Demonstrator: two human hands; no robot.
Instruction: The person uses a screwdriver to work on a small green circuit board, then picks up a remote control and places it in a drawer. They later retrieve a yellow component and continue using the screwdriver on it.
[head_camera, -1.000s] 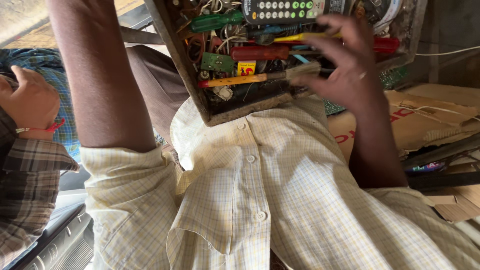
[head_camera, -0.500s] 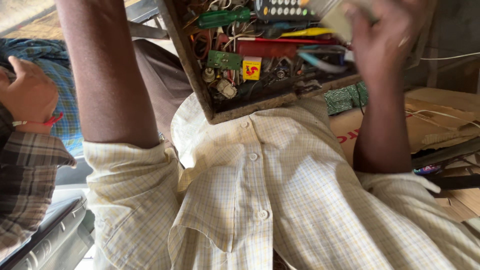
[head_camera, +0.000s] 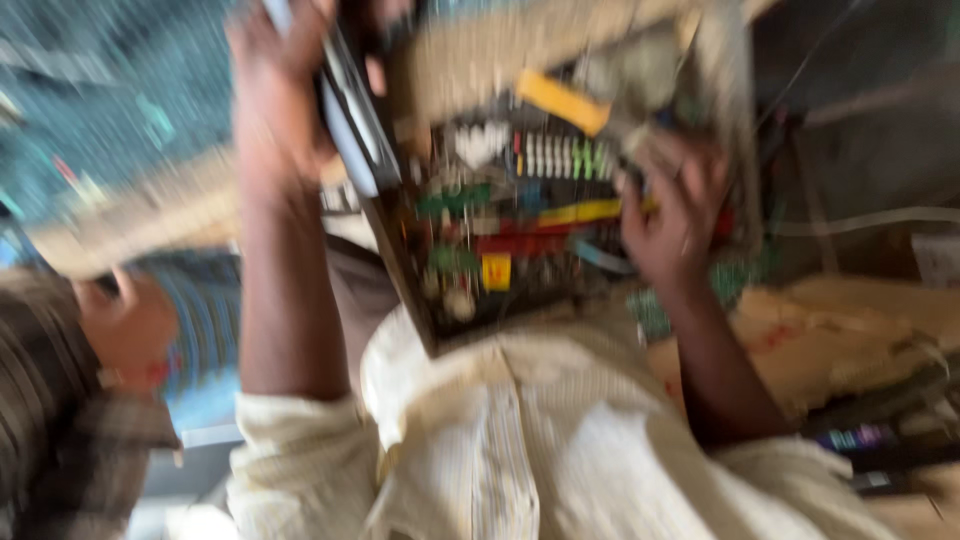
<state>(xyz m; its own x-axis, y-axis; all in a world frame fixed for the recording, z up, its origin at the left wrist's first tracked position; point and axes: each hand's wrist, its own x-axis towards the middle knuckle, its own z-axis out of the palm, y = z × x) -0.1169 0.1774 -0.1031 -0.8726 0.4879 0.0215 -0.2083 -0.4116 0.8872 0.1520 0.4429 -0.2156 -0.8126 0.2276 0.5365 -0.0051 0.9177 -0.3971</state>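
The picture is motion-blurred. A wooden toolbox (head_camera: 420, 300) rests against my pale checked shirt (head_camera: 540, 440), packed with screwdrivers, wires and small coloured parts. My left hand (head_camera: 280, 100) is raised at the upper left and grips the box's dark left edge or lid (head_camera: 350, 130). My right hand (head_camera: 670, 215) lies inside the box on its right side, its fingers curled among the tools next to a yellow-handled one (head_camera: 585, 212). Whether it grips one is lost in the blur.
Another person sits at the left, with a hand (head_camera: 130, 325) and a plaid sleeve (head_camera: 50, 420) showing. To the right lie brown cardboard (head_camera: 850, 340), a green circuit board (head_camera: 740, 285) and dark gadgets (head_camera: 880, 440). A thin cable (head_camera: 870, 222) crosses behind.
The view has swung so the box and both hands sit lower in the picture. My left hand now shows at the box's edge. My right hand has dropped back among the tools.
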